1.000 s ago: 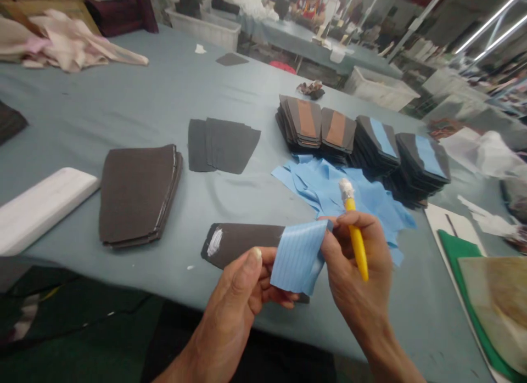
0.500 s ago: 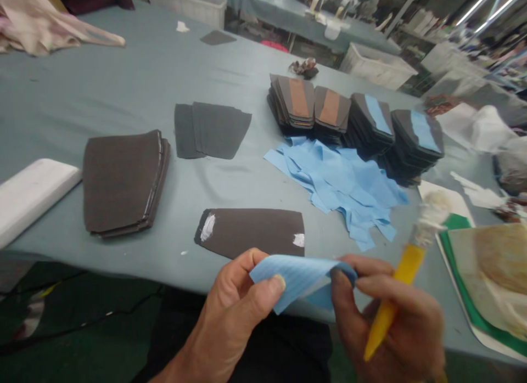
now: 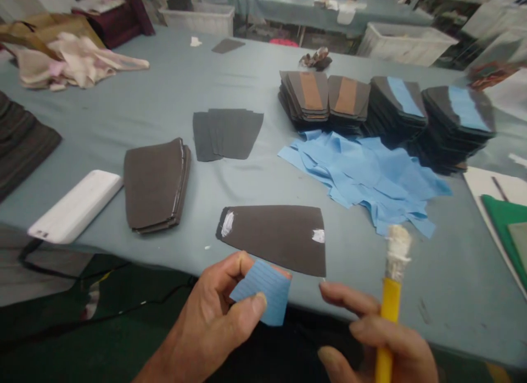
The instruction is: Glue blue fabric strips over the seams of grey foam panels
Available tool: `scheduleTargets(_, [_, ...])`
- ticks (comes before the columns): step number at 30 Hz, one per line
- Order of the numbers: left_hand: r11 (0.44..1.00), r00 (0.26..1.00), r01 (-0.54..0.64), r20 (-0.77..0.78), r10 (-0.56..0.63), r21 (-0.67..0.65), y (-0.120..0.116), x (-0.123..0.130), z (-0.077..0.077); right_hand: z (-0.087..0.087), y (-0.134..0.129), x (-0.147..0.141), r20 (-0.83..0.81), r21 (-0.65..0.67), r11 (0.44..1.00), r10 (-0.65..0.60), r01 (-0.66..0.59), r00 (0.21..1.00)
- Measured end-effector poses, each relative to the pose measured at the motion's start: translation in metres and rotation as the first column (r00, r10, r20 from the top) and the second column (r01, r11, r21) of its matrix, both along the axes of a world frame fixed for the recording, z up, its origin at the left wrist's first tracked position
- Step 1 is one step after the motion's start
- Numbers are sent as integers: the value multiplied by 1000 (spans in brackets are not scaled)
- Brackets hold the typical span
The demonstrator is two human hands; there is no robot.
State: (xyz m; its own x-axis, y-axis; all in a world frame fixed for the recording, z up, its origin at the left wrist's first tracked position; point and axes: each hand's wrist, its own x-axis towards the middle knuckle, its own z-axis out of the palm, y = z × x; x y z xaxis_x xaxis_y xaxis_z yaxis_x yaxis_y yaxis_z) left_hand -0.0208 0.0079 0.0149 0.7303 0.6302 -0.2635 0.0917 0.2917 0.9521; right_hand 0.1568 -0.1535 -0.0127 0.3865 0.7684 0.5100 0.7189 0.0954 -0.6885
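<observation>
On the blue-grey table (image 3: 164,97), near side, lies a flat dark-brown panel (image 3: 275,235); L hand (image 3: 220,311) pinches a striped blue fabric patch (image 3: 272,287), R hand (image 3: 382,339) grips a yellow-handled white-tipped brush (image 3: 389,300), poss. smear if swung L.

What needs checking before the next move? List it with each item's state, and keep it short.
1. Light-blue ribbed fabric piece gripped: ok, between the left hand's thumb and fingers.
2. Yellow-handled brush with whitish bristles secure, bristles up: ok, held in the right hand.
3. Right hand empty: not ok, it carries the brush, though its thumb and index finger are spread.
4. Dark brown tapered flat panel lying flat on the grey-blue covered table: ok.
5. White smears at both ends of the panel: ok.
6. Smears wet: cannot tell.
</observation>
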Motion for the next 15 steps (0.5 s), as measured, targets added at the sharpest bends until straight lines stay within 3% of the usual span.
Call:
scheduleTargets(3, [1000, 1000, -7, 2, 7, 6, -1, -2, 2, 6, 30, 1, -251, -48, 994, 80, -95, 965])
scheduleTargets(7, [990, 991, -126, -39, 128, 57, -5, -1, 8, 12, 70, -18, -557, -64, 963, 183, -262, 810])
scheduleTargets(11, [955, 961, -265, -44, 273, 137, -5, -1, 9, 8, 85, -33, -588, -78, 962, 167, -261, 791])
scheduleTargets(15, [925, 941, -325, -35, 338, 195, -1, -3, 0, 5, 92, -37, -591, -110, 967, 123, -230, 797])
